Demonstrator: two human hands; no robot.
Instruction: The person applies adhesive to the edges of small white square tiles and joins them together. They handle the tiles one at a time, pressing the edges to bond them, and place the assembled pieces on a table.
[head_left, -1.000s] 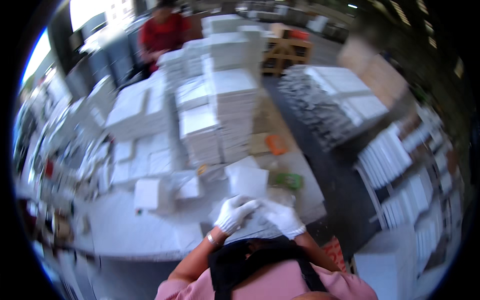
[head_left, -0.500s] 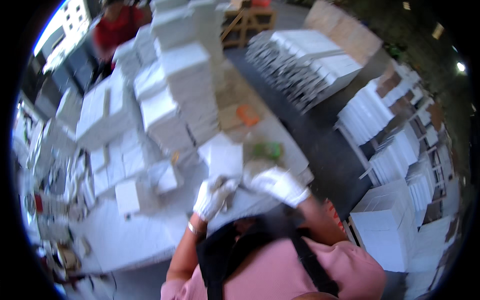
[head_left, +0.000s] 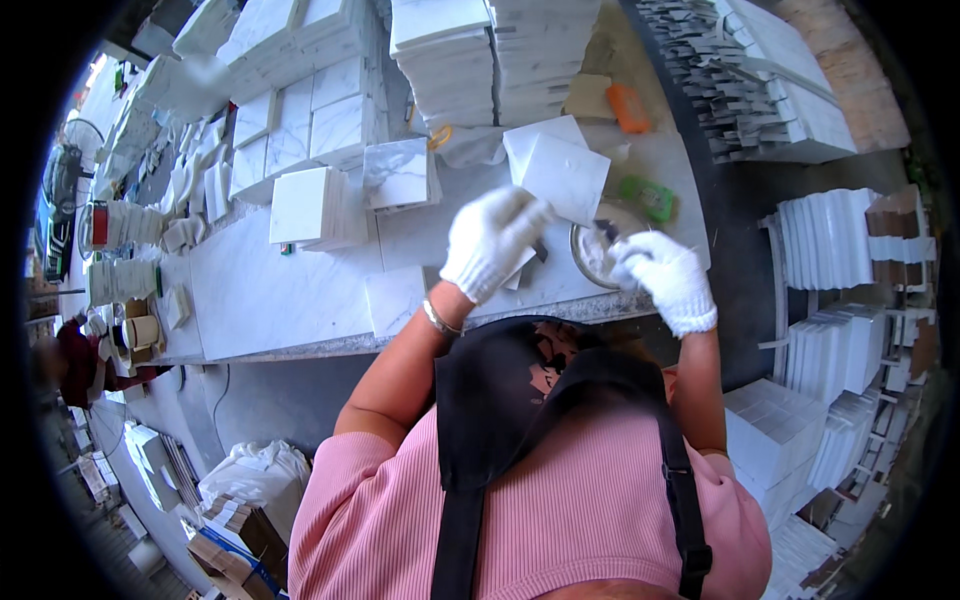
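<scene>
Round bowl (head_left: pixel 576 256): located right of centre in the frame, on the pale worktable (head_left: pixel 265 305), just beside the right hand (head_left: pixel 668 280). The fingers of the right hand, in a white knitted glove, are curled inward, with the tips at the right part of the bowl's rim. A small dark piece (head_left: pixel 607 230) lies within the bowl outline near these tips; whether the fingers grip it cannot be told. The left hand (head_left: pixel 485 248), gloved alike, is at the centre of the frame; its fingers are loosely bent, set close together and directed right. The glove hides any held item, so its hold cannot be told. A small dark grey piece (head_left: pixel 541 252) shows just below the left fingertips. The bowl has a thin, metallic-looking rim and contains whitish material, partly covered by the right glove. Two overlapping white tiles (head_left: pixel 568 178) lie directly above and left of the bowl; a green item (head_left: pixel 648 198) lies above and right of it. A single flat tile (head_left: pixel 395 300) lies left of the left hand at the table's front edge. At lower left, a white plastic bag (head_left: pixel 258 480) stands bulging beside cardboard pieces (head_left: pixel 240 540); its contents cannot be identified.
</scene>
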